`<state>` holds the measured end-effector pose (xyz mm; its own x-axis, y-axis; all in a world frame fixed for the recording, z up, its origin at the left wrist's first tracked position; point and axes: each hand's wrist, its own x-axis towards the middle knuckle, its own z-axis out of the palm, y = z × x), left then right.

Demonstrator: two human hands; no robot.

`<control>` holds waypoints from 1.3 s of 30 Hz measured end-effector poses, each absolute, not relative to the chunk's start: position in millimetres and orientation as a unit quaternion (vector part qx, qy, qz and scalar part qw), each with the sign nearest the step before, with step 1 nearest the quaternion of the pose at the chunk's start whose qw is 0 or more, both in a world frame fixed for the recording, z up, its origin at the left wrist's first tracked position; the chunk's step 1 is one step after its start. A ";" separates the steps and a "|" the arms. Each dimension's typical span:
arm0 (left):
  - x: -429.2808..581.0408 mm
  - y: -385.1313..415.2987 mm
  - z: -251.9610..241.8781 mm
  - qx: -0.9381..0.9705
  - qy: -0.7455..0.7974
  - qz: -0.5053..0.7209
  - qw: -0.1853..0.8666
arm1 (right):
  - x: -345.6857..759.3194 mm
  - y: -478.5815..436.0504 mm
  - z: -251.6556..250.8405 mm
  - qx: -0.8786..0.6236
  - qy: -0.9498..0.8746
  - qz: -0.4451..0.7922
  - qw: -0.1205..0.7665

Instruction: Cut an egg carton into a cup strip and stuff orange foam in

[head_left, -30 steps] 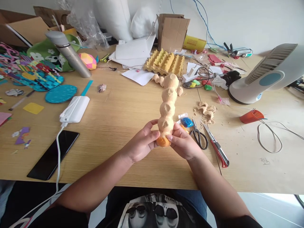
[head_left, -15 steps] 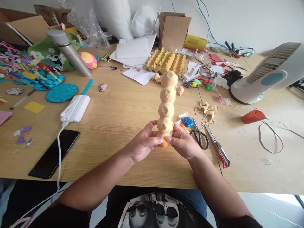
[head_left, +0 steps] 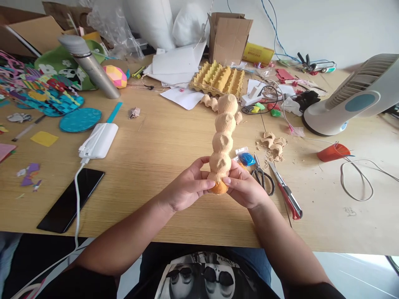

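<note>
Between my two hands is a long strip cut from an egg carton [head_left: 222, 143], a row of bumpy beige cups with an orange one at the near end. My left hand [head_left: 190, 185] pinches that near end from the left, thumb on top. From the other side my right hand [head_left: 245, 185] grips it the same way, its thumb beside the orange cup. The strip points away from me, raised over the table. Just right of it lie black-handled scissors [head_left: 262, 176], a red utility knife [head_left: 286, 191] and a small blue packet [head_left: 247, 158].
Beige carton scraps [head_left: 272, 143] lie right of the strip. A yellow egg tray [head_left: 218, 81] and a cardboard box [head_left: 229, 39] stand at the back. A white fan [head_left: 346, 99] is at right, near an orange cup [head_left: 333, 153]. Left are a power bank [head_left: 101, 141] and phone [head_left: 73, 199].
The far end of the strip has swung slightly to the right and tilted, showing more of the orange cup. Both hands keep their hold on the near end.
</note>
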<state>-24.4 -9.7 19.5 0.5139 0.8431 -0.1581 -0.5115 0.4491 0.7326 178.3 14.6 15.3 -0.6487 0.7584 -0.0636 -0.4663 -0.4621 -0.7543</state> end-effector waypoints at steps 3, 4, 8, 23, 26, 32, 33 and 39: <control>-22.9 -10.7 21.5 0.330 0.260 0.420 0.804 | 177.6 13.7 14.6 -0.202 -0.372 0.827 0.369; -22.4 -10.9 21.7 0.330 0.259 0.421 0.804 | 177.5 13.5 14.3 -0.204 -0.376 0.825 0.369; -21.1 -11.5 21.1 0.332 0.258 0.425 0.802 | 177.2 13.0 13.3 -0.217 -0.386 0.817 0.369; -18.4 -13.9 18.9 0.339 0.281 0.452 0.776 | 172.9 12.4 13.8 -0.236 -0.409 0.797 0.376; -20.1 -12.5 19.8 0.319 0.288 0.436 0.791 | 173.6 12.9 14.0 -0.226 -0.394 0.808 0.376; -22.2 -10.4 19.6 0.290 0.283 0.436 0.804 | 174.8 13.6 13.9 -0.228 -0.374 0.818 0.374; -21.9 -10.6 19.9 0.294 0.281 0.436 0.803 | 174.7 13.6 13.9 -0.229 -0.375 0.817 0.373; -18.2 -13.2 22.9 0.331 0.291 0.445 0.779 | 174.1 13.9 14.3 -0.227 -0.378 0.815 0.376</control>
<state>-18.2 -13.2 22.9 0.4334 0.8869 -0.1597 -0.5017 0.3847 0.7748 174.1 13.9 14.3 -0.6138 0.7847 -0.0862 -0.4405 -0.4310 -0.7875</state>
